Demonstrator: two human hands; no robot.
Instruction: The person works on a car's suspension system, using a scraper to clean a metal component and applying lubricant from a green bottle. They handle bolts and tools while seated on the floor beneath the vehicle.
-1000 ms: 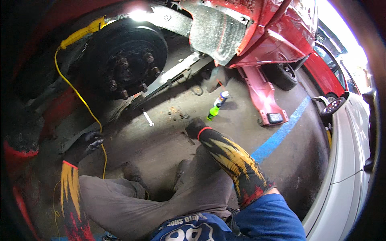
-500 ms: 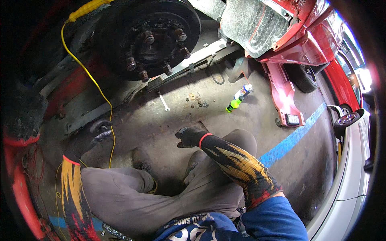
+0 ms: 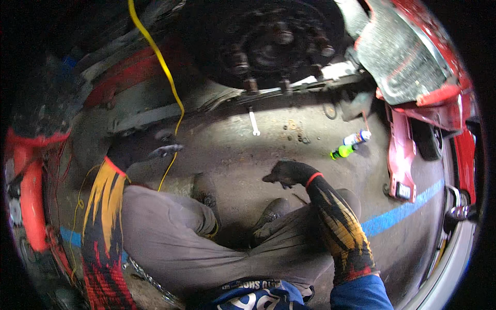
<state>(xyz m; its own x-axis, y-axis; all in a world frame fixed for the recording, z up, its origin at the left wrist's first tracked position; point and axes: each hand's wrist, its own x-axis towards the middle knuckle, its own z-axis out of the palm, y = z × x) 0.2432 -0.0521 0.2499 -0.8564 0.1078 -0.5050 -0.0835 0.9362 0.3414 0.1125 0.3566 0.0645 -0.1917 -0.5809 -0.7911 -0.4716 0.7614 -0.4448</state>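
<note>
Both my hands wear black gloves, with patterned sleeves above the red cuffs. My left hand point(image 3: 147, 146) hovers beside the yellow cord point(image 3: 177, 97), fingers apart and nothing visible in them; I cannot tell whether it touches the cord. Over my right knee, my right hand point(image 3: 288, 173) is bent at the wrist, its loosely curled fingers apart and apparently holding nothing. Ahead is a dark, round wheel hub point(image 3: 263, 57) with several studs sticking out. On the floor below it lie an open-end wrench point(image 3: 253, 123) and several small washers and nuts point(image 3: 297, 132).
A spray can point(image 3: 356, 137) and a bright green bottle point(image 3: 341, 152) are on the floor to the right. Beyond them stand a pinkish-red metal part point(image 3: 400, 155) and a tire point(image 3: 427, 137). A grey fender liner point(image 3: 403, 57) hangs above. Red lift post point(image 3: 32, 201) at left.
My view has swung left, so the hub, wrench and bottles sit farther right in the picture. Both hands stay free, and their poses have changed little.
</note>
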